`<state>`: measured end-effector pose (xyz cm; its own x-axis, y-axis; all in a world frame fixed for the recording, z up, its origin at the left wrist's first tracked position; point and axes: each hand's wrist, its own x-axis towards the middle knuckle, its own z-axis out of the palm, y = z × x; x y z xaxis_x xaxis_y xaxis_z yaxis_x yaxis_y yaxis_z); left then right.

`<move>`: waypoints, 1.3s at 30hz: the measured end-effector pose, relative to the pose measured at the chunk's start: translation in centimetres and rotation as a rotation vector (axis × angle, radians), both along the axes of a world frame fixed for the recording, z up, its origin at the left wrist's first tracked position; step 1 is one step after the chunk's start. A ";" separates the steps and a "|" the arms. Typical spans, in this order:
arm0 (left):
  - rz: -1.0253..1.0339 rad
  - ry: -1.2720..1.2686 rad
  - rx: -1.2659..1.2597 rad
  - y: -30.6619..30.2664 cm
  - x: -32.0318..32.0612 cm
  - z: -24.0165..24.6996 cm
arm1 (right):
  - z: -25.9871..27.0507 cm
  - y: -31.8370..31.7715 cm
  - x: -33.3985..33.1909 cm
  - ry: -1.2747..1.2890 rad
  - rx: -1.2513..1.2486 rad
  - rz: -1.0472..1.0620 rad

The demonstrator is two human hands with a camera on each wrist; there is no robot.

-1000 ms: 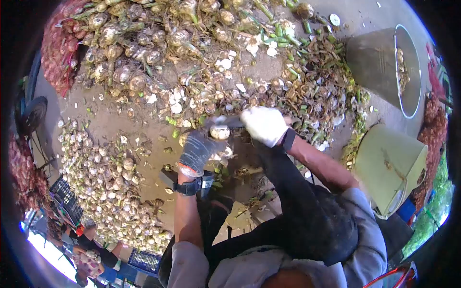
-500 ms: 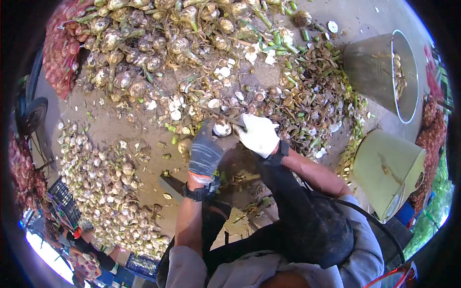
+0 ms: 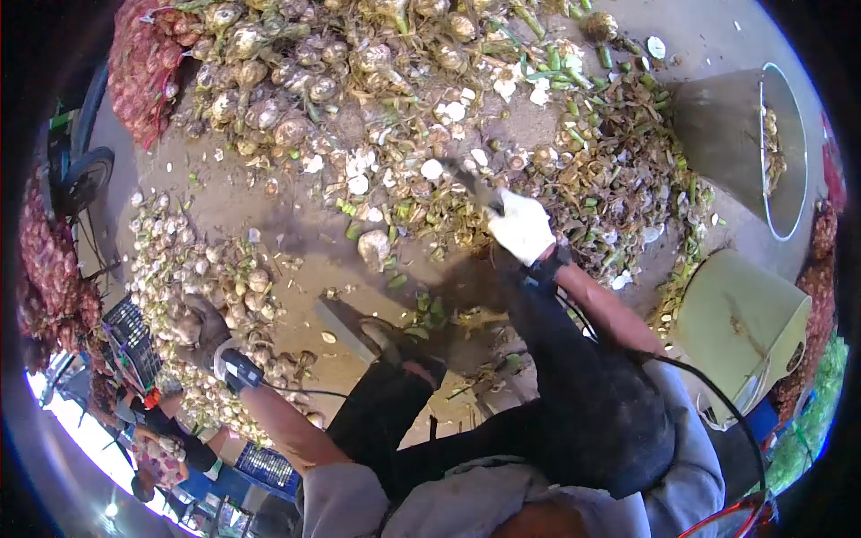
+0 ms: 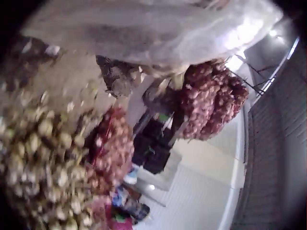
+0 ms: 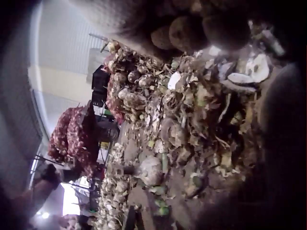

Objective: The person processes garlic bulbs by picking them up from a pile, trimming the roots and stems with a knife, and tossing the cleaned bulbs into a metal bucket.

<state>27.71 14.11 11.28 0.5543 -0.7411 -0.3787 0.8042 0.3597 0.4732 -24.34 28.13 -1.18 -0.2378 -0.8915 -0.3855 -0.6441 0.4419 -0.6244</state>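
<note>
At nine o'clock the left hand, in a grey glove, is reaching onto the pile of trimmed bulbs — whether its fingers are holding anything, I cannot tell. A lone bulb is lying on the ground near centre. Right of it, the right hand is gripping a knife, fingers curled round the handle — the blade is pointing to eleven o'clock over the scraps. A bucket is lying at two o'clock.

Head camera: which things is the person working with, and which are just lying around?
Working with: right hand gripping the knife; left hand at the cleaned bulb pile; uncut bulbs.
Lying around: metal bucket, green bucket, red net sack, peelings.
</note>
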 end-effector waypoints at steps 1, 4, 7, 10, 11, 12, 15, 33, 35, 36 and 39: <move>0.002 -0.013 0.000 4.6 14.1 -5.1 | -0.3 -0.2 0.3 -0.046 -0.026 -0.027; -0.741 0.352 0.087 3.8 11.6 -10.7 | -1.4 -0.9 1.3 -0.050 -0.096 -0.007; -1.178 -0.356 0.654 6.3 -3.9 -13.6 | -1.7 -0.9 1.8 0.000 -0.073 0.071; -1.390 -1.217 0.718 9.1 -15.5 -18.3 | -3.5 0.2 2.4 0.049 -0.092 0.161; -1.390 -1.215 0.712 9.2 -16.3 -18.8 | -3.7 0.6 2.7 0.061 -0.080 0.203; -1.499 -1.664 0.589 9.3 -16.8 -19.4 | -3.6 1.0 3.0 0.072 -0.066 0.243; -1.623 -1.853 0.582 10.1 -15.2 -22.3 | -3.8 1.2 4.1 -0.023 -0.040 0.269; -1.333 -1.056 0.432 12.6 -25.9 -12.5 | 2.5 -0.5 5.8 0.111 -0.342 0.637; -1.421 -0.844 0.569 12.2 -26.1 -11.5 | 2.5 -0.6 5.5 0.132 -0.335 0.644; -1.424 -0.841 0.570 12.2 -26.4 -10.7 | 2.2 -0.9 5.0 0.125 -0.332 0.645; -1.235 -0.463 0.478 12.5 -28.2 -7.2 | -0.7 -0.9 2.2 0.260 -0.178 0.603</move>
<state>-0.50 26.65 4.10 -0.2101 -0.6884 -0.6943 0.2184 -0.7252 0.6530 -22.19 27.19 -1.92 0.2556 -0.9419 -0.2181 -0.8846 -0.1368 -0.4458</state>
